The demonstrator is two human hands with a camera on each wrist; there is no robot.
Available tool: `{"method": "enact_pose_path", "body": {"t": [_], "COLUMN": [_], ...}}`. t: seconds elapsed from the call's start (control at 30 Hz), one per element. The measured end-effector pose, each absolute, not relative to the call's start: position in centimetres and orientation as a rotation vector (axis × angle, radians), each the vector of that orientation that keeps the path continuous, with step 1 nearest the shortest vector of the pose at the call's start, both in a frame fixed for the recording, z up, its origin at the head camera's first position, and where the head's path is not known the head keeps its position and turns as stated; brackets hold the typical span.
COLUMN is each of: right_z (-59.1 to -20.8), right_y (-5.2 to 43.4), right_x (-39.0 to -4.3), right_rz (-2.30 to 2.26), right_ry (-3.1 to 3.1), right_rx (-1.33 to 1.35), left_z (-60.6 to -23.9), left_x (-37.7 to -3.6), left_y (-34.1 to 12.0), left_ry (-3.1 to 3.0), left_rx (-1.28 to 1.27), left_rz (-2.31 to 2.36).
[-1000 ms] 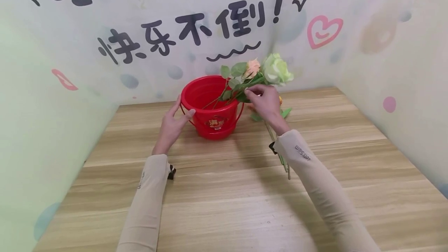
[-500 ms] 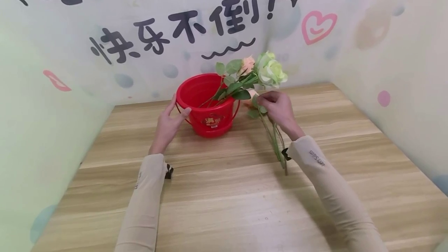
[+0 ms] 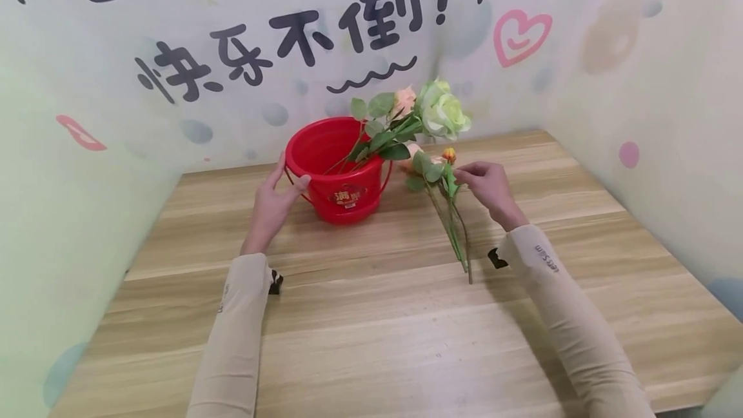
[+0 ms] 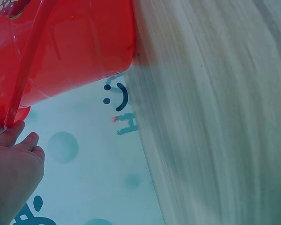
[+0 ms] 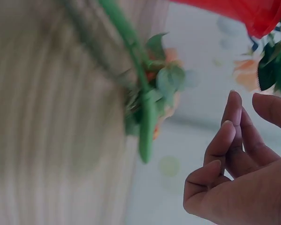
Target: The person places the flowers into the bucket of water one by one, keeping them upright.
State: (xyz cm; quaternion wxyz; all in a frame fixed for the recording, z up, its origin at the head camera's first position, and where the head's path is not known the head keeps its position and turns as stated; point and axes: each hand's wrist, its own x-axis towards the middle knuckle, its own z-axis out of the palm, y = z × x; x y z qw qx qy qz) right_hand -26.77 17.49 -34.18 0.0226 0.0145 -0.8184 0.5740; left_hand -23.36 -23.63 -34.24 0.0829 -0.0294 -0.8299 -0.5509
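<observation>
A red bucket stands near the back of the wooden table. A pale green rose and a peach rose lean out of it to the right. My left hand rests flat against the bucket's left side, thumb by the rim. In the left wrist view its fingers touch the bucket's handle. A few loose stems with an orange bud lie on the table right of the bucket. My right hand hovers at them with fingers loosely curled and holding nothing, just apart from the green stem.
Patterned walls with lettering close in the table at the back, left and right. Bare wood stretches across the front half of the table between my two sleeves.
My right hand has let go of the flowers in the bucket and moved right and down to the stems lying on the table. The left hand has stayed on the bucket.
</observation>
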Motion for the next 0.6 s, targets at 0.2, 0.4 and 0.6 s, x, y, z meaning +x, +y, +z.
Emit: {"method": "enact_pose_path", "body": {"t": [0.2,0.4,0.6], "right_z": [-35.2,-36.0,-36.7], "right_y": [18.9,19.9,20.3], "right_x": [-26.9,-26.9,-27.1], "right_rz": [1.791,1.787,1.801], "right_ry": [-2.633,-2.791,-2.884], "right_rx": [-0.017,-0.049,0.005], "left_z": [-34.2,-34.2,-34.2], "left_x": [-23.3,-23.3,-23.3], "left_y": [-23.6,-23.7,-23.6], "left_ry": [-2.479,-2.474,-2.473], "left_rx": [-0.085,-0.083,-0.078], "left_rz": [-1.648,-1.654,-1.665]}}
